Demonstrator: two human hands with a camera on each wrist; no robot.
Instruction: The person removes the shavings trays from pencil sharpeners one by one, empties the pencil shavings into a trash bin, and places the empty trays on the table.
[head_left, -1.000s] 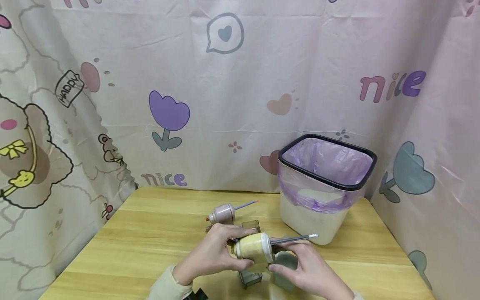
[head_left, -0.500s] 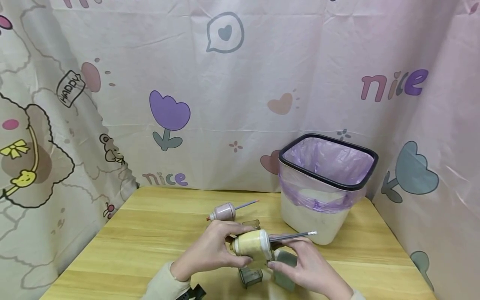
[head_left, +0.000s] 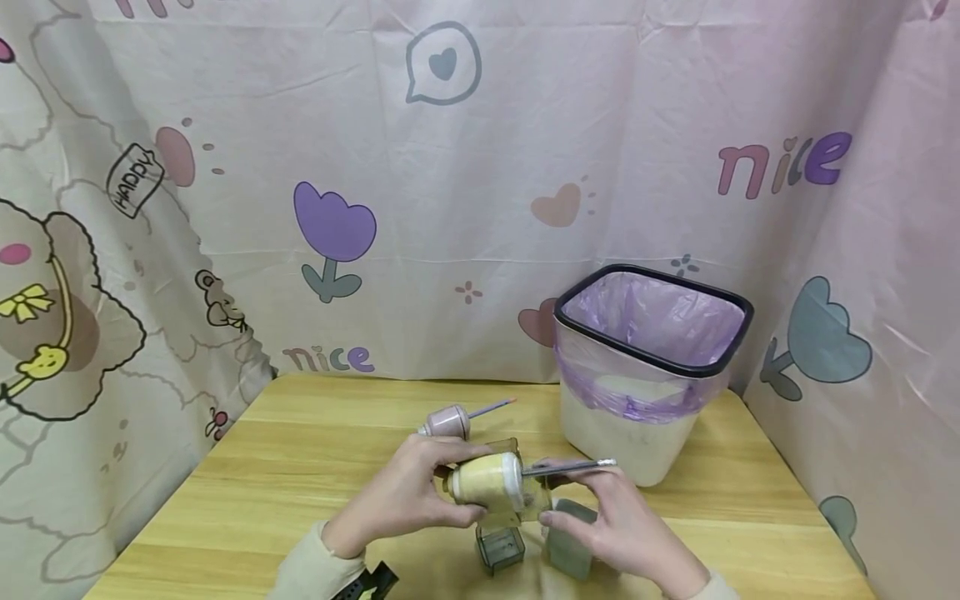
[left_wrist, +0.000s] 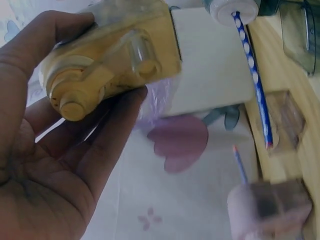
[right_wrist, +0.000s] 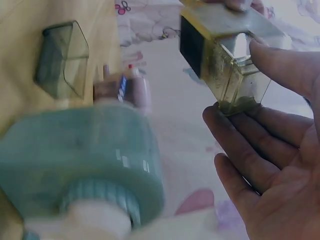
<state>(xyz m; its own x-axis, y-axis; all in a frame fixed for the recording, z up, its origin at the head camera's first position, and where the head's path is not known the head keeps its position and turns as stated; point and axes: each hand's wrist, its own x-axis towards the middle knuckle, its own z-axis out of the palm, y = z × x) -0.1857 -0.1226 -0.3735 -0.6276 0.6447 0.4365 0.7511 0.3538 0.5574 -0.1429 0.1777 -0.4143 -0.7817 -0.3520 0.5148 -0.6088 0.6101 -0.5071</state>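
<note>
A yellow pencil sharpener [head_left: 483, 483] with a crank [left_wrist: 140, 60] is held above the table in my left hand [head_left: 408, 492]. A grey pencil [head_left: 570, 468] with a white tip sticks out of its white end in the head view. My right hand [head_left: 611, 521] pinches the clear shavings drawer [right_wrist: 240, 82], which stands partly out of the sharpener's body. Below lie a green pencil sharpener [head_left: 572, 542] and a dark clear box [head_left: 501, 547]. In the left wrist view, a blue pencil with white dots [left_wrist: 253, 75] points out from a white, round part.
Further back on the wooden table [head_left: 330, 425] lies a pink pencil sharpener [head_left: 448, 422] with a purple pencil [head_left: 491, 408] in it. A brown clear box [head_left: 504, 447] shows behind my left hand. At the right rear stands a bin [head_left: 626, 425] with a purple bag.
The shavings drawer has slid further out of the yellow sharpener toward the right. The left hand and sharpener have shifted slightly left; the right hand stays nearly in place.
</note>
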